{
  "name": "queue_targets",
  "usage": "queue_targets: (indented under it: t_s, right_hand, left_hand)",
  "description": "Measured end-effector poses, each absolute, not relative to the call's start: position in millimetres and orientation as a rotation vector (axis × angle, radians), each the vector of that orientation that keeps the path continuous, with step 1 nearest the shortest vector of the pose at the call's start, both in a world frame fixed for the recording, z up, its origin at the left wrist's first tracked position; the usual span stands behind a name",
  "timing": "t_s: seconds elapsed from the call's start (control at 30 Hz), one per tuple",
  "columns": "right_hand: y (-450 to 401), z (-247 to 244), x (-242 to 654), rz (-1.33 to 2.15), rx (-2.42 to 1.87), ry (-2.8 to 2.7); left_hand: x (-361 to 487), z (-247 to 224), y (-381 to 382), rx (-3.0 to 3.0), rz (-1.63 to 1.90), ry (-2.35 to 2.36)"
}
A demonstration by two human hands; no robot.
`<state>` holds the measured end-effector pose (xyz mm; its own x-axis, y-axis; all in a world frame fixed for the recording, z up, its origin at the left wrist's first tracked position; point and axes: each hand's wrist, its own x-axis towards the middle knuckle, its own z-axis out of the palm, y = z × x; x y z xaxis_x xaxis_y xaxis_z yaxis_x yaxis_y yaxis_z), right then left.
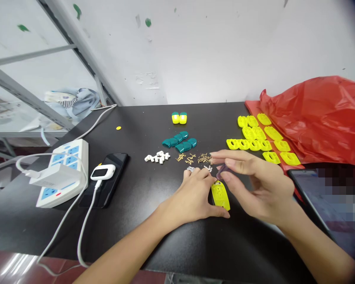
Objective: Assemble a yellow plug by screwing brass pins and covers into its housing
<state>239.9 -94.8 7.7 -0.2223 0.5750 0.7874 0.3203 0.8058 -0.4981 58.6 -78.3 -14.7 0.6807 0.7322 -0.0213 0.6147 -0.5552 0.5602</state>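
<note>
My left hand [197,193] lies on the table, its fingers and thumb around a yellow plastic shell half [221,196] with its moulded inside facing up. Between the thumb and fingertips of my right hand [254,181] is a small dark purple tool [221,170]. It reaches down to the far end of the shell; its tip is too small to make out. Just beyond my hands are gold-coloured screws [205,158], small brass-coloured parts [190,159], tiny clear parts [208,168] and white plastic pieces [157,157]. Teal covers [180,142] lie farther back.
Several yellow shells [254,144] stand in rows at right, some on a red plastic bag [319,118]. A tablet-like device [322,209] is at the right edge. At left are a power strip [63,169], a phone [116,165] and white cables [82,232]. Two yellow-teal pieces [179,118] sit near the wall.
</note>
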Motion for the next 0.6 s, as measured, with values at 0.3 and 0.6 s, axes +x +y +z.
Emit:
queue_targets:
  t_s: [0.3, 0.6]
  right_hand:
    - [-88.5, 5.5, 241.5, 0.246, -0.673, -1.792]
    - [-88.3, 4.4, 239.2, 0.247, -0.669, -1.75]
  left_hand:
    - [58.4, -15.3, -78.2, 2.343, 0.269, 1.037]
    - [59.9, -12.7, -78.5, 2.303, 0.273, 1.041]
